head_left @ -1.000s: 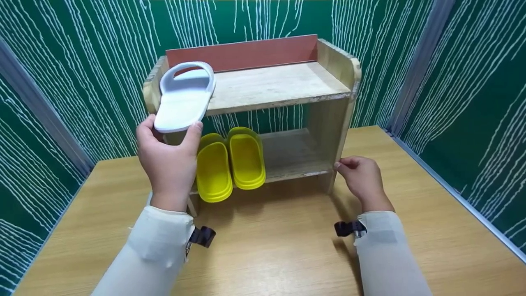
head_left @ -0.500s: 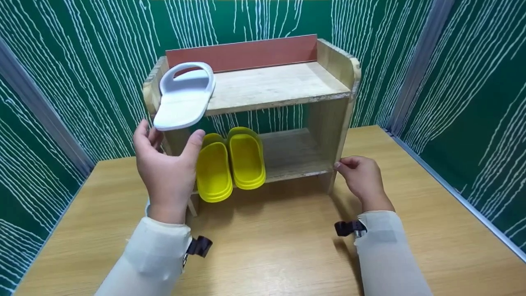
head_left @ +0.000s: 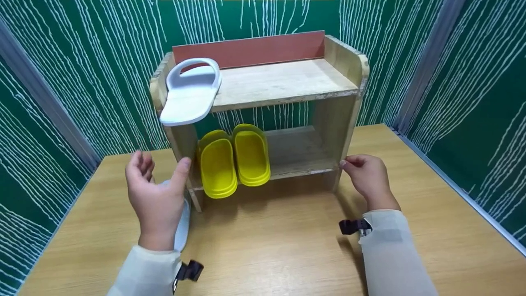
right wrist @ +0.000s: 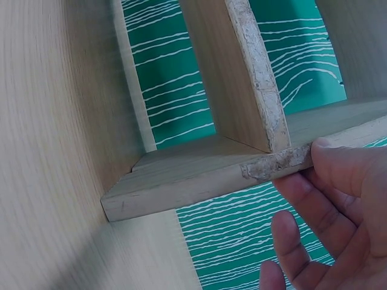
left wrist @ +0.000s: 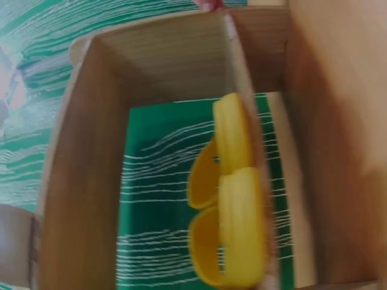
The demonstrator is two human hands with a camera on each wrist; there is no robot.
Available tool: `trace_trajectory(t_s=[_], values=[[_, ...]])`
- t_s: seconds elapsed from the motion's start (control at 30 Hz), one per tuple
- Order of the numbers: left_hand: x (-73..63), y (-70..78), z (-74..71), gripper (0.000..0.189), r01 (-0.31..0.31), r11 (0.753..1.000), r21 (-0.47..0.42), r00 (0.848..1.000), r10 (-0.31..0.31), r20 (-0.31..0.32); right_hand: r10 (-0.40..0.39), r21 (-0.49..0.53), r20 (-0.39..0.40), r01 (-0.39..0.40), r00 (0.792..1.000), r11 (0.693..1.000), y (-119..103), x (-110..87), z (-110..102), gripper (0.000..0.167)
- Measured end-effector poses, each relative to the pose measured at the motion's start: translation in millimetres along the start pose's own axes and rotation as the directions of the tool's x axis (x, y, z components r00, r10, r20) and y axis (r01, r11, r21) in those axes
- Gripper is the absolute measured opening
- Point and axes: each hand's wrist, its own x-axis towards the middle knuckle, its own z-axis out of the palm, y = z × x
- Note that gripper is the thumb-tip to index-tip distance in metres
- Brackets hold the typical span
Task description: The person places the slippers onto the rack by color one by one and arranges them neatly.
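A white slide sandal (head_left: 190, 96) rests at the left end of the top shelf of a small wooden shoe rack (head_left: 283, 84), its toe-strap end towards the back. My left hand (head_left: 158, 197) is apart from it, lower down, fingers spread and holding nothing. Behind that hand, a second white slipper (head_left: 183, 230) lies by the rack's left leg, mostly hidden. A pair of yellow clogs (head_left: 234, 164) stands on the lower shelf; the left wrist view shows these yellow clogs (left wrist: 242, 226) side-on. My right hand (head_left: 367, 179) pinches the front edge of the rack's right side panel (right wrist: 205, 187) between thumb and fingers.
The rack stands on a wooden table (head_left: 267, 246). A reddish back strip (head_left: 254, 50) runs behind the top shelf. Green walls (head_left: 485, 102) with white streaks enclose the table at the back and sides.
My left hand has let go of the white sandal, which stays on the top shelf, and has moved down towards the table. My right hand keeps its grip on the rack. The head view has shifted slightly.
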Motion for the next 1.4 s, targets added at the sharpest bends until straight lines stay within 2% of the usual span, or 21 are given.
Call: trace_trajectory(t_s=[0.2,0.43,0.67,0.97,1.13,1.23,1.4], values=[[-4.3,-32.8,-12.9,0.094,0.069,0.998,-0.004,0.997,-0.069,0.030,-0.027,-0.010,-0.026,0.027,0.999,1.000,0,0.3,1,0.037],[-8.6,-65.0,-25.8,0.099,0.140,0.989,0.051,0.990,-0.141,0.022,-0.003,-0.012,-0.017,0.003,1.000,1.000,0,-0.4,1,0.037],[-14.7,-95.4,-35.4,0.104,0.233,0.966,0.111,0.970,-0.239,0.046,-0.017,-0.014,-0.020,0.017,1.000,1.000,1,-0.5,1,0.036],[-20.4,-113.9,-44.4,0.109,0.312,0.918,0.243,0.936,-0.341,0.088,-0.005,-0.006,-0.014,0.005,1.000,1.000,0,-0.8,0,0.036],[-22.6,-121.8,-49.5,0.113,0.336,0.894,0.295,0.920,-0.379,0.101,-0.041,-0.012,-0.029,0.041,0.999,0.999,0,-0.6,1,0.035],[-23.3,-125.8,-50.9,0.116,0.337,0.882,0.330,0.911,-0.394,0.124,-0.047,-0.008,-0.035,0.047,0.998,0.999,0,-0.9,2,0.035],[-23.6,-131.1,-52.0,0.121,0.330,0.865,0.377,0.895,-0.414,0.167,-0.015,0.007,-0.023,0.015,1.000,1.000,1,-1.9,2,0.035]])
